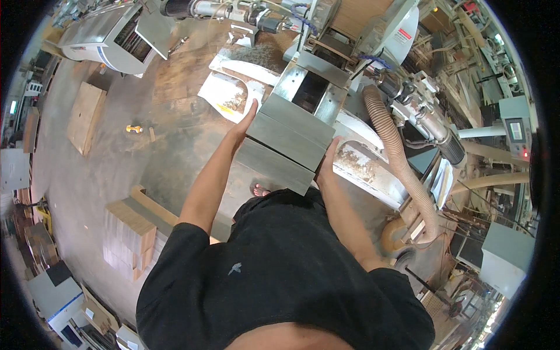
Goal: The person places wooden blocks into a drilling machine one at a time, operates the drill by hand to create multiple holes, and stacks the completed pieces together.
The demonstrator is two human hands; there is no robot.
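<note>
Two flat grey boards lie side by side in front of me, a narrow dark gap between them. The farther grey board point(294, 129) reaches the steel bed of a machine point(290, 81); the nearer grey board point(274, 165) is close to my body. My left hand point(248, 121) grips the left edge of the farther board, thumb along the side. At that board's right end, my right hand point(328, 158) is closed around the edge. The boards hide most of the fingers of both hands. Whether the machine bed bears the boards' weight I cannot tell.
Motor units point(431, 119) flank the machine, with a ribbed hose point(402, 157) on the right. Sawdust lies on its white base point(233, 96). A stack of boards point(129, 233) stands left of me. A yellow tool point(134, 129) and a wooden panel point(86, 116) are farther left.
</note>
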